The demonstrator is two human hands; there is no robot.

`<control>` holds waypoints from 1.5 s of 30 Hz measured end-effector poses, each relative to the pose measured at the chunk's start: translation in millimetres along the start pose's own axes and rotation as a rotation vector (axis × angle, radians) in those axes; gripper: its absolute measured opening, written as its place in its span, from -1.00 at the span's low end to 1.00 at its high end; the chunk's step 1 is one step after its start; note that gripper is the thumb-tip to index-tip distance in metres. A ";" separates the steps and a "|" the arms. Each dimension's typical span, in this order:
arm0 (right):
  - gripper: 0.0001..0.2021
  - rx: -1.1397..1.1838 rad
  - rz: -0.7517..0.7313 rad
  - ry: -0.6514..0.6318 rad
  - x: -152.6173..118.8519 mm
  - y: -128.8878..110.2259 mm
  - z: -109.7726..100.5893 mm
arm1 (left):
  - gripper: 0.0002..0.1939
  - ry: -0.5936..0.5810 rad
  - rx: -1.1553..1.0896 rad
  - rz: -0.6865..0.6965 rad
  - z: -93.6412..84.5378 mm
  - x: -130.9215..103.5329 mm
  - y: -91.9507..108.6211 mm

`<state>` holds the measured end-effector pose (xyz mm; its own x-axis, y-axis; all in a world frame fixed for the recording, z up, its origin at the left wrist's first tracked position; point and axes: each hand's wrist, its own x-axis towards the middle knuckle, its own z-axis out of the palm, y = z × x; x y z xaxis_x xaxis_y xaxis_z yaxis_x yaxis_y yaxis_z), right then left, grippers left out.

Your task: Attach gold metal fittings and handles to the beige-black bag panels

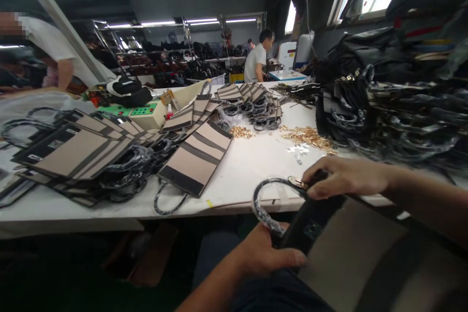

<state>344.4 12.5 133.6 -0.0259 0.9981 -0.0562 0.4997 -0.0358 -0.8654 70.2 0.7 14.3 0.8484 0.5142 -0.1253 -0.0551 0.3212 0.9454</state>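
Note:
A black and beige striped bag panel (354, 248) lies tilted over my lap, with a plastic-wrapped loop handle (260, 204) standing out from its top edge. My left hand (261, 253) grips the panel's near corner by the handle's lower end, thumb on the front face. At the handle's other end, my right hand (332, 178) pinches the panel's top edge beside a gold metal fitting (298, 183). Its fingertips partly hide the fitting's end.
Striped panels with wrapped handles (197, 156) pile up on the white table (252, 165) at left and centre. Gold fittings (309, 137) lie beyond my hands. Black wrapped handles (413, 122) heap at right. A person (256, 62) sits behind; another person (54, 46) leans in at left.

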 end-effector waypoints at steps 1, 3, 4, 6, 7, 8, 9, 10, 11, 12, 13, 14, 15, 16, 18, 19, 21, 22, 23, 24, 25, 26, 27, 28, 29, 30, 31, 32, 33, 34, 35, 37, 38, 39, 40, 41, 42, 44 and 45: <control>-0.69 -0.061 0.031 -0.226 17.2 2.5 14.5 | -0.40 0.109 -0.057 -0.021 -2.0 -3.2 -22.7; -0.69 -0.148 0.064 -0.536 49.5 13.3 43.8 | -0.34 0.216 -0.230 -0.087 -4.6 -7.5 -61.9; -0.68 -0.174 0.060 -0.589 64.3 20.4 57.5 | -0.32 0.259 -0.317 -0.105 -6.2 -8.0 -77.9; -0.69 -0.255 0.061 -0.632 90.9 35.0 81.6 | -0.34 0.342 -0.477 -0.133 -12.9 -5.6 -101.6; -0.71 -0.302 0.061 -0.647 102.7 41.4 91.6 | -0.36 0.383 -0.553 -0.155 -18.5 -2.9 -109.3; -0.72 -0.341 0.064 -0.658 113.4 46.9 100.0 | -0.38 0.411 -0.623 -0.192 -25.5 0.4 -114.4; -0.73 -0.370 0.068 -0.670 123.2 51.6 106.9 | -0.40 0.427 -0.684 -0.235 -33.3 4.1 -117.1; -0.74 -0.388 0.074 -0.683 132.0 55.6 112.4 | -0.43 0.433 -0.726 -0.274 -41.5 8.3 -118.0; -0.74 -0.397 0.081 -0.697 140.1 59.4 116.5 | -0.45 0.435 -0.746 -0.303 -49.2 12.7 -117.4; -0.74 -0.402 0.089 -0.709 147.4 63.0 119.3 | -0.47 0.433 -0.749 -0.322 -55.6 17.4 -115.9; -0.74 -0.411 0.093 -0.718 153.8 66.9 120.9 | -0.49 0.433 -0.743 -0.326 -60.2 22.3 -114.0; -0.73 -0.421 0.093 -0.720 159.2 71.0 121.6 | -0.49 0.444 -0.733 -0.316 -62.6 27.2 -112.0; -0.72 -0.434 0.089 -0.717 163.0 75.2 121.2 | -0.49 0.466 -0.716 -0.297 -62.9 32.0 -110.3; -0.71 -0.454 0.076 -0.685 164.8 79.1 120.2 | -0.49 0.503 -0.696 -0.267 -61.3 36.6 -109.0; -0.71 -0.506 0.018 -0.482 160.0 84.7 116.4 | -0.48 0.606 -0.651 -0.195 -54.5 44.1 -107.6; -0.72 -0.516 -0.034 -0.321 152.8 85.7 114.1 | -0.47 0.658 -0.635 -0.168 -50.6 47.0 -107.4; -0.73 -0.441 -0.140 0.053 129.6 83.1 110.1 | -0.45 0.719 -0.642 -0.157 -44.0 51.1 -106.6; -0.71 -0.337 -0.177 0.207 115.0 80.0 109.1 | -0.44 0.724 -0.664 -0.169 -41.8 52.6 -105.7; -0.67 -0.189 -0.181 0.322 99.7 76.5 109.2 | -0.43 0.722 -0.693 -0.184 -40.5 54.1 -104.3; -0.63 0.002 -0.163 0.399 85.1 73.3 110.7 | -0.43 0.717 -0.724 -0.195 -39.7 55.8 -102.5; -0.62 0.229 -0.149 0.425 72.2 71.1 113.7 | -0.43 0.714 -0.754 -0.203 -39.2 57.6 -100.2; -0.61 0.469 -0.146 0.442 61.9 70.4 118.0 | -0.43 0.712 -0.782 -0.210 -38.9 59.7 -97.6; -0.62 0.672 -0.141 0.445 54.6 71.4 123.6 | -0.44 0.715 -0.806 -0.216 -38.4 62.0 -94.8; -0.62 0.829 -0.138 0.453 50.3 74.1 129.8 | -0.44 0.722 -0.824 -0.220 -37.7 64.3 -92.0; -0.62 0.932 -0.132 0.472 48.9 78.2 136.1 | -0.44 0.731 -0.837 -0.224 -36.6 66.6 -89.4; -0.62 0.986 -0.120 0.498 49.5 83.2 141.9 | -0.44 0.744 -0.843 -0.227 -35.3 68.7 -87.1; -0.62 1.013 -0.107 0.528 51.6 88.6 146.9 | -0.44 0.759 -0.843 -0.227 -33.8 70.5 -85.1; -0.61 1.032 -0.095 0.555 54.4 93.7 150.9 | -0.45 0.777 -0.838 -0.224 -32.4 71.9 -83.6; -0.61 1.050 -0.080 0.571 57.2 98.3 153.8 | -0.46 0.793 -0.830 -0.218 -31.2 72.9 -82.5; -0.61 1.071 -0.063 0.583 59.6 101.9 155.9 | -0.46 0.806 -0.822 -0.213 -30.2 73.5 -81.9; -0.61 1.095 -0.046 0.594 61.3 104.6 157.5 | -0.46 0.814 -0.816 -0.213 -29.6 73.8 -81.7; -0.62 1.141 -0.017 0.615 62.3 107.2 160.4 | -0.45 0.817 -0.815 -0.220 -29.2 73.8 -82.0; -0.63 1.151 -0.017 0.616 61.8 107.2 162.3 | -0.45 0.815 -0.816 -0.227 -29.3 73.6 -82.2; -0.64 1.144 -0.033 0.605 60.6 106.6 164.8 | -0.45 0.813 -0.818 -0.237 -29.5 73.4 -82.3; -0.64 1.110 -0.067 0.584 59.0 105.5 167.8 | -0.46 0.811 -0.818 -0.246 -29.8 73.3 -82.2; -0.66 1.048 -0.113 0.556 57.2 104.0 171.4 | -0.47 0.808 -0.818 -0.251 -30.0 73.2 -81.8; -0.67 0.960 -0.164 0.522 55.4 102.3 175.1 | -0.49 0.803 -0.819 -0.246 -30.3 73.2 -81.2; -0.70 0.739 -0.260 0.438 52.6 98.9 181.5 | -0.52 0.796 -0.806 -0.194 -30.6 73.3 -79.4; -0.70 0.632 -0.284 0.388 52.1 97.3 183.4 | -0.53 0.795 -0.793 -0.154 -30.7 73.2 -78.6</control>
<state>232.9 51.7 -44.9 0.2828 0.9155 0.2862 -0.0697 0.3172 -0.9458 120.5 37.5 -78.4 0.3157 0.6946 -0.6465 -0.5371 0.6924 0.4817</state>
